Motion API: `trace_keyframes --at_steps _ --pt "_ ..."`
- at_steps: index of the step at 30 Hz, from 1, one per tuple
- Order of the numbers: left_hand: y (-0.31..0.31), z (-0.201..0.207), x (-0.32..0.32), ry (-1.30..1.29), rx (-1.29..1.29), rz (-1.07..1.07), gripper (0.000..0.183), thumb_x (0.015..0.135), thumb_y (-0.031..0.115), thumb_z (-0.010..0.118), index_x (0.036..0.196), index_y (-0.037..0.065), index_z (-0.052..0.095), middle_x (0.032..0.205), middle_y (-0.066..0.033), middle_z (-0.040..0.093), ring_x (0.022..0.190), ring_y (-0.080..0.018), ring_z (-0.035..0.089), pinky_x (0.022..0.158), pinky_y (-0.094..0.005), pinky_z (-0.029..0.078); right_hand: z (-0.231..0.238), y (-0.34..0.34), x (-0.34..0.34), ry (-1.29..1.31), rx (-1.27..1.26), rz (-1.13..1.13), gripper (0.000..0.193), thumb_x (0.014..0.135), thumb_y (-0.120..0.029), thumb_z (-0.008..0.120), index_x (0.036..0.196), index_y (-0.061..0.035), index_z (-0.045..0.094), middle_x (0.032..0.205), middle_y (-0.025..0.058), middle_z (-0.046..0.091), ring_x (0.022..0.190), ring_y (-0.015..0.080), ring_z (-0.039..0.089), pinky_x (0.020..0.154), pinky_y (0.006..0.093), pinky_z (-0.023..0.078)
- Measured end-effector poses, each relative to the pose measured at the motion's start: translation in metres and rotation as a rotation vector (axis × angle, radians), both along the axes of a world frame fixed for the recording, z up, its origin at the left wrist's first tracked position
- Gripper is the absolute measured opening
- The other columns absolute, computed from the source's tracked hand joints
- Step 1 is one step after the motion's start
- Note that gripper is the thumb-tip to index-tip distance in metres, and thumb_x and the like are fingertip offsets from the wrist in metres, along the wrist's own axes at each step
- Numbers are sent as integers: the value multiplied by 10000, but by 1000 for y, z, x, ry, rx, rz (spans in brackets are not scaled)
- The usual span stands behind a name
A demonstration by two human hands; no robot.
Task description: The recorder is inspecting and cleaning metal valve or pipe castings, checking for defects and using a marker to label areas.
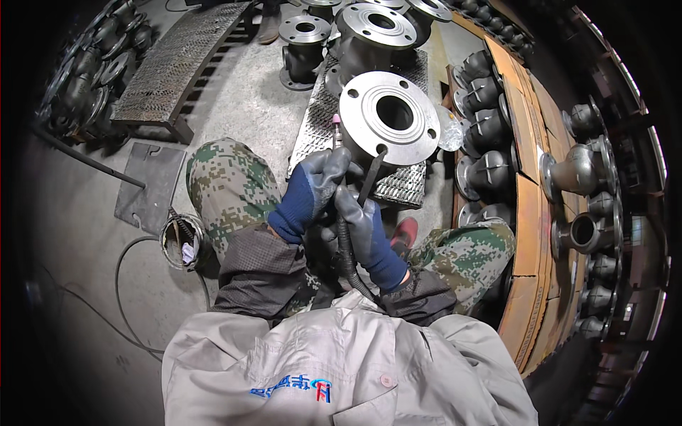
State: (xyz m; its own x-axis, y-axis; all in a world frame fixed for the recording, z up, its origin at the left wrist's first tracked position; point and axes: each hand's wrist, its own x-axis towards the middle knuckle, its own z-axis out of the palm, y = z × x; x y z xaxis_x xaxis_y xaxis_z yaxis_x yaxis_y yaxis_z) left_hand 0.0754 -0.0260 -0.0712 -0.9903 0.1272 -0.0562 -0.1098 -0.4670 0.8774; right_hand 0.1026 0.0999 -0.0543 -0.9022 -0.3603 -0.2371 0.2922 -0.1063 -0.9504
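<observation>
My left hand (320,183), in a grey-and-blue work glove, is closed around a slim die grinder (337,140) with a small pink grinding tip pointing up. A dark ribbed hose (346,248) runs down from between my hands toward my lap. My right hand (361,224), gloved alike, grips a dark flat bar (372,174); its far end overlaps the near bolt hole of a flange. This round silver flange (355,117), with a wide central bore, tops a casting just beyond my hands. The pink tip appears beside the flange's left edge. Part of the grinder's body is hidden by my fingers.
The casting stands on a metal tread-plate bench (401,186), with more flanged castings (304,53) behind. Cardboard (527,220) and rows of dark castings (490,131) line the right. At left are a bucket (177,241), a cable (117,284), a steel plate (153,177) and another bench (174,64).
</observation>
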Motion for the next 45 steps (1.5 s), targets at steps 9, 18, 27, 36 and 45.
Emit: trace_keyframes --at_steps 9,18,27,36,45 --pt "-1 -13 -10 -52 -44 112 414 894 411 593 903 -3 589 800 -45 612 671 -106 558 600 -260 490 -12 -16 0 18 -57 -137 363 933 -382 533 937 -24 591 728 -17 541 556 63 517 470 206 449" --pt "-2 -19 -9 -30 7 84 399 897 371 599 950 -24 583 824 -47 613 706 -106 563 630 -255 488 -34 -14 0 141 -14 -157 382 933 -390 532 973 -13 577 717 -30 520 551 50 508 465 215 454" --pt "-4 -21 -12 12 -81 114 373 900 351 598 926 -22 591 795 -41 618 678 -107 578 598 -256 494 -26 -23 1 166 -56 -247 352 944 -365 523 906 -26 610 659 -46 501 527 50 508 448 209 428" --pt "-5 -4 -15 -77 -8 99 395 883 387 619 885 -7 605 762 -48 621 653 -107 585 580 -244 492 -5 -23 0 67 -15 -182 384 941 -384 495 780 -42 561 613 -29 444 552 56 419 495 246 359" --pt "6 41 18 -63 189 -218 494 982 407 396 1054 -54 558 914 -168 639 700 -186 632 597 -279 525 36 40 0 -410 -256 428 575 942 -487 419 914 47 630 764 141 670 596 116 617 536 216 488"
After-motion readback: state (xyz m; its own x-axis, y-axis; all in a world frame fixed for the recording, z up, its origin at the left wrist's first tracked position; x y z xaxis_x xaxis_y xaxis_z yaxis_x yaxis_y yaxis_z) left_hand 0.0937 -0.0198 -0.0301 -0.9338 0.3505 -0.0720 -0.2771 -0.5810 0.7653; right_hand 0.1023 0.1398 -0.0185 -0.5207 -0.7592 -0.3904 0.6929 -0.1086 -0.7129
